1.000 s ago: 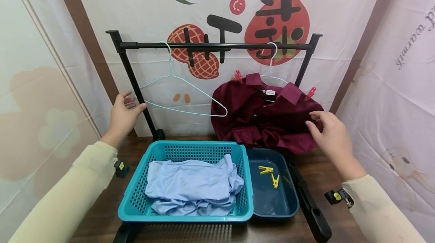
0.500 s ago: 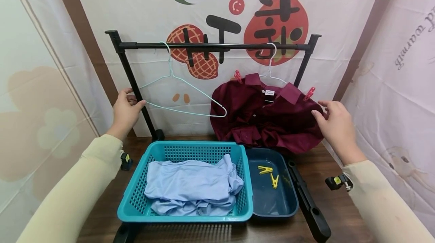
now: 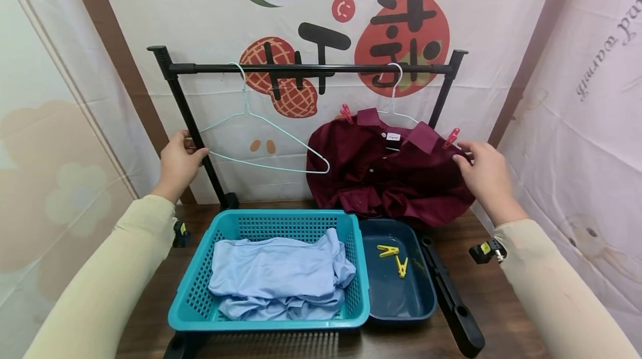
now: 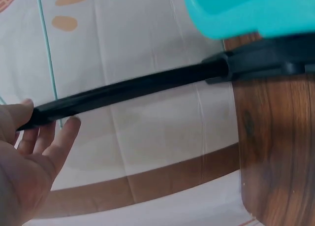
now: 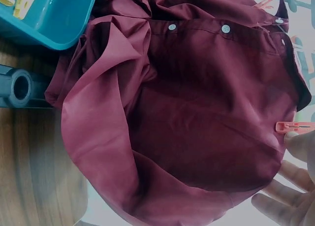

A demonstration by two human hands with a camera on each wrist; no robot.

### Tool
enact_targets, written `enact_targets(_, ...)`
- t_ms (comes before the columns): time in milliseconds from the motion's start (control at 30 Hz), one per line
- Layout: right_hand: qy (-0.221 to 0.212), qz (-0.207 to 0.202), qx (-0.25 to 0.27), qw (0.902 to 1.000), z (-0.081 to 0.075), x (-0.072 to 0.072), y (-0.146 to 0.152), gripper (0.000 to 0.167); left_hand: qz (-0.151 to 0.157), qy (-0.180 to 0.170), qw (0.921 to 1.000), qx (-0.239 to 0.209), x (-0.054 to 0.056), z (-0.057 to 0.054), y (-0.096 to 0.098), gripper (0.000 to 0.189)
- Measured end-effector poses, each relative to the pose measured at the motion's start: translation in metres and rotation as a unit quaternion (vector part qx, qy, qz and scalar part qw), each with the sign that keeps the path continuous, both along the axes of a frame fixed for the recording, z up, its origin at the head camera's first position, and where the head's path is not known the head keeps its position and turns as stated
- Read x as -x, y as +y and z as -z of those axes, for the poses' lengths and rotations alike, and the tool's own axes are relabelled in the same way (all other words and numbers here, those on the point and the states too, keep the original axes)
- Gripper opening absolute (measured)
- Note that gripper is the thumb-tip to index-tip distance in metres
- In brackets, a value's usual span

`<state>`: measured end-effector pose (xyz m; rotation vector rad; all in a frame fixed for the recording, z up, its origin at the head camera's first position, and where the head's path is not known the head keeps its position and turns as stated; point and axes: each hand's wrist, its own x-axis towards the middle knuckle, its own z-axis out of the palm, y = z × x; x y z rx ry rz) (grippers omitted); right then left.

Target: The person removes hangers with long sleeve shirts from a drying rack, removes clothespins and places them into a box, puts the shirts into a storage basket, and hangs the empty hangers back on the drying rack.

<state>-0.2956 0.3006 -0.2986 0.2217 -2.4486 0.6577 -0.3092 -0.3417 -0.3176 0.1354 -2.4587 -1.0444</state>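
Observation:
My left hand [image 3: 179, 166] holds the left post [image 4: 123, 90] of a black clothes rack, thumb on the near side and fingers behind. A mint-green wire hanger [image 3: 271, 166], bare, hangs from the bar beside it. A maroon button-up shirt [image 3: 381, 175] hangs on a white hanger [image 3: 394, 91] at the right, with red clothespins [image 3: 346, 112] on its shoulders. My right hand [image 3: 486, 178] is at the shirt's right shoulder edge, fingers loosely extended. In the right wrist view, its thumb lies close beside a clothespin [image 5: 294, 127], and fingertips reach the cloth's edge.
On the wooden table [image 3: 506, 303], a turquoise basket [image 3: 271, 325] holds folded light-blue cloth [image 3: 281, 270]. Beside it stands a dark blue tray [image 3: 401, 306] with yellow clothespins [image 3: 388, 251]. The rack's right foot [image 3: 453, 303] extends forward past the tray. A printed curtain is behind.
My left hand has closed around the rack's post. My right hand has moved up along the shirt's right shoulder, nearer the red clothespin. The head view has shifted slightly.

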Motion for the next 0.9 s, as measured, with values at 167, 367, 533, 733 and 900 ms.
enact_targets(167, 0.006, 0.003, -0.002, 1.0000, 0.001, 0.006, -0.004, 0.031, 0.012, -0.014, 0.9998, 0.006, 0.001, 0.001, -0.003, 0.057)
enact_targets(367, 0.033, 0.015, -0.026, 0.9990, -0.002, 0.011, -0.009, 0.024, 0.011, -0.021, 0.9996, 0.018, 0.000, -0.001, -0.003, 0.050)
enact_targets(533, 0.053, 0.022, -0.046, 0.9973, -0.006, 0.014, -0.014, 0.019, 0.012, -0.027, 0.9989, 0.036, -0.001, -0.004, -0.002, 0.041)
enact_targets(733, 0.029, 0.041, -0.050, 0.9975, -0.012, 0.014, -0.015, 0.013, 0.019, -0.038, 0.9978, 0.050, 0.001, -0.005, -0.003, 0.034)
enact_targets(900, 0.022, 0.040, -0.064, 0.9969, -0.016, 0.016, -0.016, 0.012, 0.019, -0.046, 0.9973, 0.055, 0.002, -0.004, -0.004, 0.033)
